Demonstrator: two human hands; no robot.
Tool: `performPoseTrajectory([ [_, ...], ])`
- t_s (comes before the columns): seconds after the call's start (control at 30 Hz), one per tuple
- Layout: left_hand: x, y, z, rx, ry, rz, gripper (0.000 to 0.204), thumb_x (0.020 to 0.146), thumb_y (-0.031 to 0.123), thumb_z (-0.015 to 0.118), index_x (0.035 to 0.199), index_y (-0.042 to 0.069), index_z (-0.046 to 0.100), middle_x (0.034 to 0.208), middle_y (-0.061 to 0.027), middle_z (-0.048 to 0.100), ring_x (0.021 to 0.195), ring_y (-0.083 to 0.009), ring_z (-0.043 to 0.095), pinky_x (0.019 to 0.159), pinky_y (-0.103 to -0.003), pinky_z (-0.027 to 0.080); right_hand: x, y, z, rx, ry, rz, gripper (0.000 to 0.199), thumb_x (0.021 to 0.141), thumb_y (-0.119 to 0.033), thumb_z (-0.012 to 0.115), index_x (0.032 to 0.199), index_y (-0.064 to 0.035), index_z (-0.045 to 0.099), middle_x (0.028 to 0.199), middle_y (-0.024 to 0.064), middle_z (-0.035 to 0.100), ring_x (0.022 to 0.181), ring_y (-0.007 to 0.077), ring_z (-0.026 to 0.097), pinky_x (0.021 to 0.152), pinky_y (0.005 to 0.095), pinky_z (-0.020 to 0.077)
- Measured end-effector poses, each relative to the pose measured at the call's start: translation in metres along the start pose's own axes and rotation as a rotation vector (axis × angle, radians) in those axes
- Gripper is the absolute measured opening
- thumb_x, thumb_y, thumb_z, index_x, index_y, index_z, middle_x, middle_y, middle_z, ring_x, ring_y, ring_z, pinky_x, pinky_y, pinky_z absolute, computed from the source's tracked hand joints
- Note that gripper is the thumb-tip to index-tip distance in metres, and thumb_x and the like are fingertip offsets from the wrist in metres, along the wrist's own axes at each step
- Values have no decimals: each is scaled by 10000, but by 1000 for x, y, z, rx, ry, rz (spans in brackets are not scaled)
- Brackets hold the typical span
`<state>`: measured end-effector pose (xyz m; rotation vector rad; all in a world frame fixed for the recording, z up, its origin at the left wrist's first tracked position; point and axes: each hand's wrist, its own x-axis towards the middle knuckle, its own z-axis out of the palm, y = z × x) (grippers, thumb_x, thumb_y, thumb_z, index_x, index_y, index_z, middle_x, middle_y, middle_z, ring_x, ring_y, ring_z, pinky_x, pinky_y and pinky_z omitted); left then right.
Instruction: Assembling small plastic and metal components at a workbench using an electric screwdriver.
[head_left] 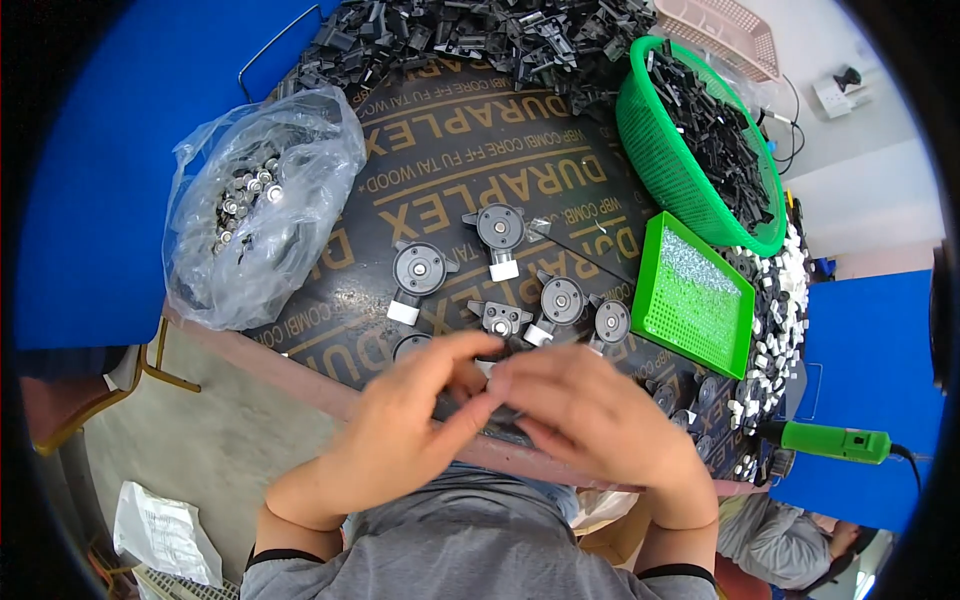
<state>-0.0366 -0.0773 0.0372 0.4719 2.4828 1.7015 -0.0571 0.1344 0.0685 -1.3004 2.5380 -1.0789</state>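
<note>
Close to the table's near edge, my left hand and my right hand meet, with thumbs and fingertips pinched together. The fingers hide most of whatever is between them; a bit of dark and white plastic shows there. Just beyond my fingertips lies a black plastic part with a metal centre. Around it sit several round black plastic parts with white stubs, among them one at the left, one farther off, one right of centre and one by my right hand.
A clear plastic bag of metal pieces lies left. Black plastic parts are heaped at the back. Right stand a green basket of black pieces, a green tray of tiny shiny pieces, white parts and a green electric screwdriver.
</note>
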Motion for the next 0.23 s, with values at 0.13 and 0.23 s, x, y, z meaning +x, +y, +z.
performPoseTrajectory([
  [0.13, -17, -10, 16, -188, 43, 4, 437, 844, 1, 663, 1256, 45, 525, 862, -75, 643, 763, -150, 610, 698, -295, 488, -7, -18, 13, 7, 205, 57, 610, 687, -117, 844, 1209, 14, 556, 1174, 179, 602, 1041, 319, 607, 827, 371, 523],
  [0.23, -24, -12, 32, -140, 173, 50, 449, 845, 64, 693, 1267, 79, 541, 897, -97, 655, 740, -203, 627, 794, -358, 509, -19, -21, 31, -115, 290, 191, 651, 684, -118, 851, 1244, -5, 537, 1226, 179, 591, 1077, 336, 598, 858, 375, 522],
])
